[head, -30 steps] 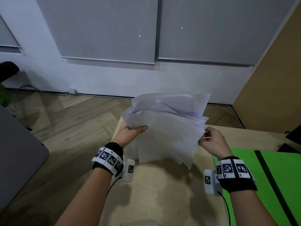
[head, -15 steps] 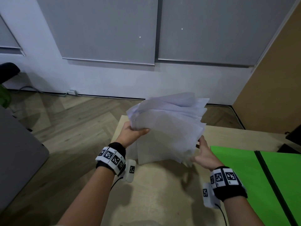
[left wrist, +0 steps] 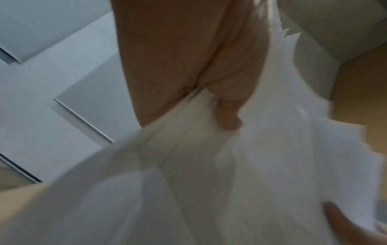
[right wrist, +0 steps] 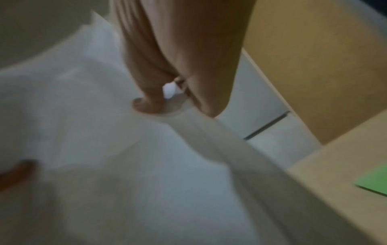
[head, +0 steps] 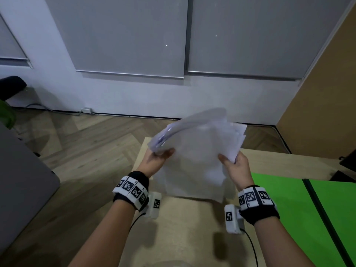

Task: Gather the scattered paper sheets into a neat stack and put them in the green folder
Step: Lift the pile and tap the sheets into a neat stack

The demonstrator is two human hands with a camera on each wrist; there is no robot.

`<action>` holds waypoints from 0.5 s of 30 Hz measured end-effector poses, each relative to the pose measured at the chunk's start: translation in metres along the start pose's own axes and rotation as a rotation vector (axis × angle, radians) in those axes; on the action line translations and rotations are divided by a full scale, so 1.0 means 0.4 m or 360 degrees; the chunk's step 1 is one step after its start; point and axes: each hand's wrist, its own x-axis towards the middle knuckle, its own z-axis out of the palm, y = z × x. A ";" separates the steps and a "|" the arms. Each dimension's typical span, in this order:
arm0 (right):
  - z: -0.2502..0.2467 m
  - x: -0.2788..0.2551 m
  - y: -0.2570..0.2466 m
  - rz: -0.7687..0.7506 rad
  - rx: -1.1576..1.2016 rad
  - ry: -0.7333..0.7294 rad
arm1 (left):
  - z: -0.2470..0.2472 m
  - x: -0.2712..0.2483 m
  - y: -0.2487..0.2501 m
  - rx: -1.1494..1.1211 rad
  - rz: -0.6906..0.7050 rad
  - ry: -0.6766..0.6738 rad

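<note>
Sheets (head: 196,155): gathered in one bundle, held upright, lower edge at bench (head: 181,228); upper edges uneven, top sheet curling over. Left hand (head: 156,160) grip: thumb and fingers pinching left edge. Right hand (head: 236,168) grip: pinching right edge. Folder (head: 289,209): open flat on bench, right of right-hand grip. Judged status: gathering done; squaring incomplete; insertion pending.

Bare table (head: 179,228) lies open beneath and nearer than the raised paper sheets (head: 198,160). The green folder (head: 289,209) lies open to the right, its surface unobstructed. Dark objects (head: 344,170) occupy the far-right edge.
</note>
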 end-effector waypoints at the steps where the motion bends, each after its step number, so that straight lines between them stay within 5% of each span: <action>1: 0.010 0.000 -0.019 -0.0081 0.0046 0.0109 | 0.012 -0.001 0.009 -0.0017 0.0102 0.0104; 4: 0.014 -0.015 -0.076 -0.0312 0.0253 0.0343 | 0.035 -0.006 0.042 -0.0121 0.0260 0.0281; 6: -0.010 -0.028 -0.085 -0.0332 0.0312 0.0304 | 0.031 -0.012 0.039 -0.0139 0.0177 0.0326; 9: -0.046 -0.041 -0.016 -0.0053 -0.0068 -0.0007 | 0.012 -0.020 -0.013 -0.0032 -0.0052 0.0095; 11: -0.065 -0.046 0.048 0.0148 -0.0264 -0.0117 | 0.011 -0.022 -0.048 0.0060 -0.0018 -0.0016; 15: -0.084 -0.050 0.069 0.0224 -0.0200 -0.0219 | 0.030 -0.016 -0.055 0.0124 -0.0008 0.0155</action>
